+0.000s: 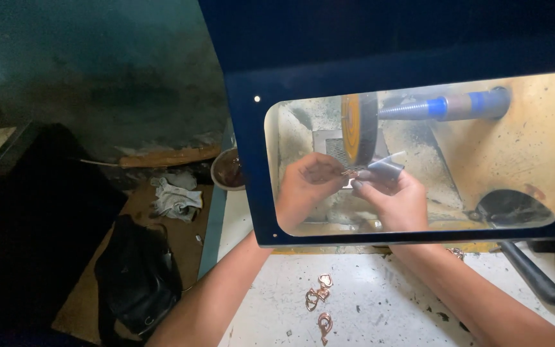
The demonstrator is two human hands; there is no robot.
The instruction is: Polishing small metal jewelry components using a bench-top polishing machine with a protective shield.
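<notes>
Both hands are inside the dust hood, seen through its clear window [419, 218]. Left hand [306, 186] and right hand [396, 199] meet fingertip to fingertip, pinching a small copper-coloured metal piece [351, 173] between them; both sets of fingers are curled tight on it, none loose. The piece sits just past the fingertips and just under the rim of the orange buffing wheel [358, 125], touching or nearly so; can't tell which. The wheel stands on edge, its axle running away to the right along the blue threaded spindle [444, 106]. The piece's long axis is too small to read. Both hands look equally near the wheel. The right fingers seem wrapped in grey tape or cots. On the white speckled bench [380, 302], back toward the wrists, lie more copper pendants [319, 299], heart-like and looped. A black handle [534, 276] lies right of the right forearm.
</notes>
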